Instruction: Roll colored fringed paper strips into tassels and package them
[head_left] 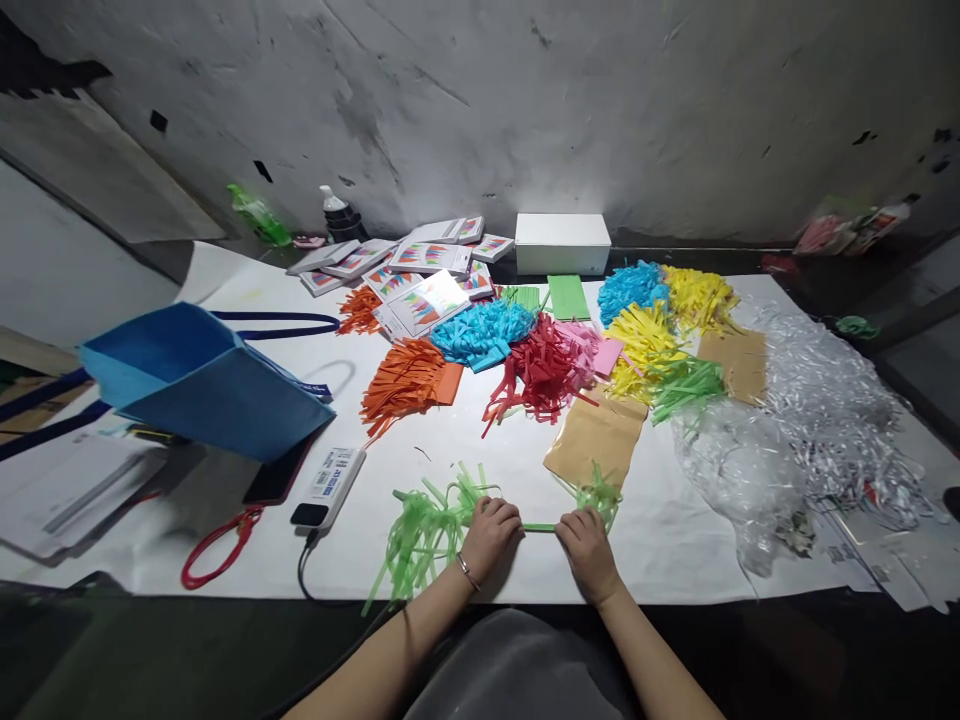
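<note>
My left hand (491, 535) and my right hand (586, 548) rest on the white table cover near its front edge, both with fingers curled. Between them stretches a thin green paper strip (538, 527), pinched at each end. A loose pile of green paper strips (424, 530) lies just left of my left hand. A smaller tuft of green strips (600, 492) sits right above my right hand, beside a brown paper sheet (596, 437).
Heaps of cut paper strips lie further back: orange (401, 382), red (540, 375), blue (480, 332), yellow (645, 340). A blue bag (202, 380), a power bank (330, 485) and a red cord (217, 545) sit left. Clear plastic wrap (810, 420) fills the right. A white box (562, 243) stands at the wall.
</note>
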